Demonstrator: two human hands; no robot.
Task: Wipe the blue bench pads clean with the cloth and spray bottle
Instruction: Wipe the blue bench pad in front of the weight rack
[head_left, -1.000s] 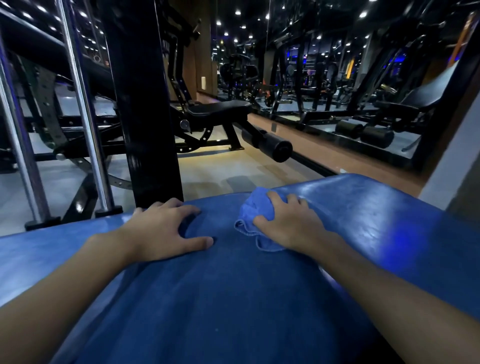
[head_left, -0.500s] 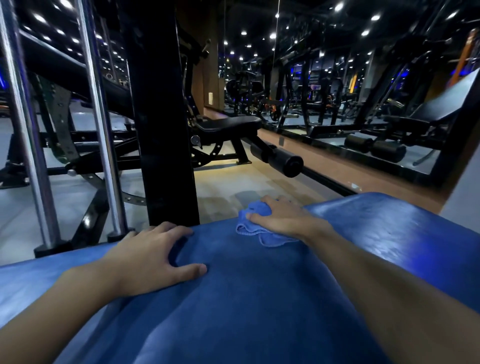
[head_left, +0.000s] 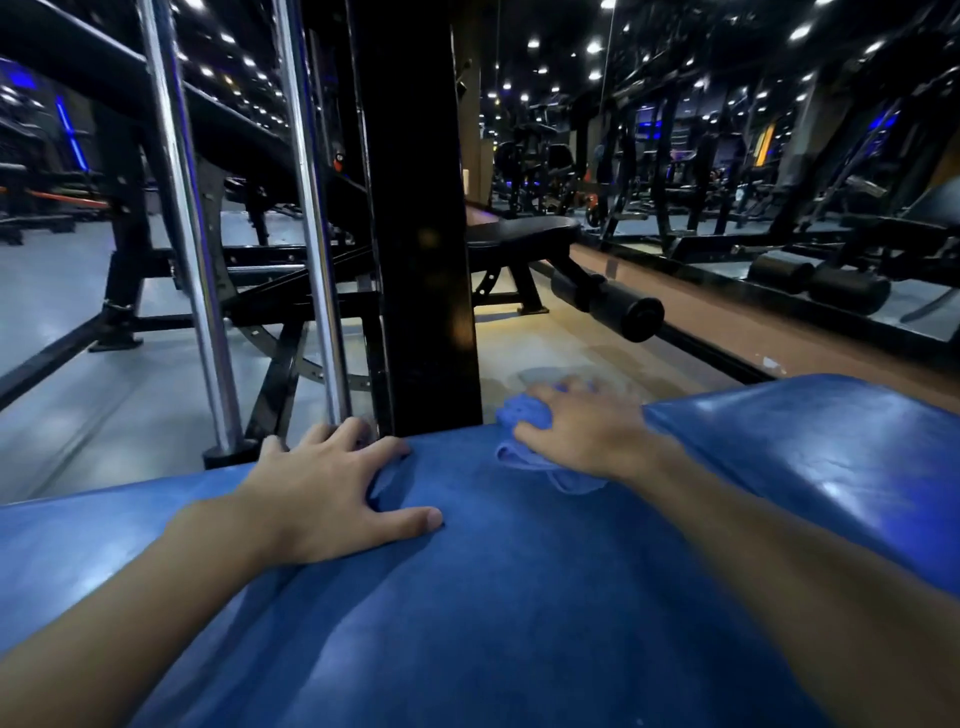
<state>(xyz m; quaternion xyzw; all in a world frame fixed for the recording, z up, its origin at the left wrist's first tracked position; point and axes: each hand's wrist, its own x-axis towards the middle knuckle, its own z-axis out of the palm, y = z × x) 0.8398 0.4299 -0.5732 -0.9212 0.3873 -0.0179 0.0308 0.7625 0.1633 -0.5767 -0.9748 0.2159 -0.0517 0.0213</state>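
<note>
**Hand and cloth position on bench pad**

Right hand lies palm down on the blue cloth, with its fingers extended and pressing the cloth onto the far edge of the blue bench pad. The fingertips reach past that edge and are blurred. The cloth is bunched, showing at the left of the hand and below the wrist.

Left hand rests flat on the same pad, to the left of the cloth and apart from it. Its fingers are spread, its thumb points right, and the fingertips sit at the far edge.

A black upright post stands just beyond the pad between the two hands. Two chrome rods rise to its left. Farther off, a black bench stands on the floor, with a black roller pad to its right.
</note>
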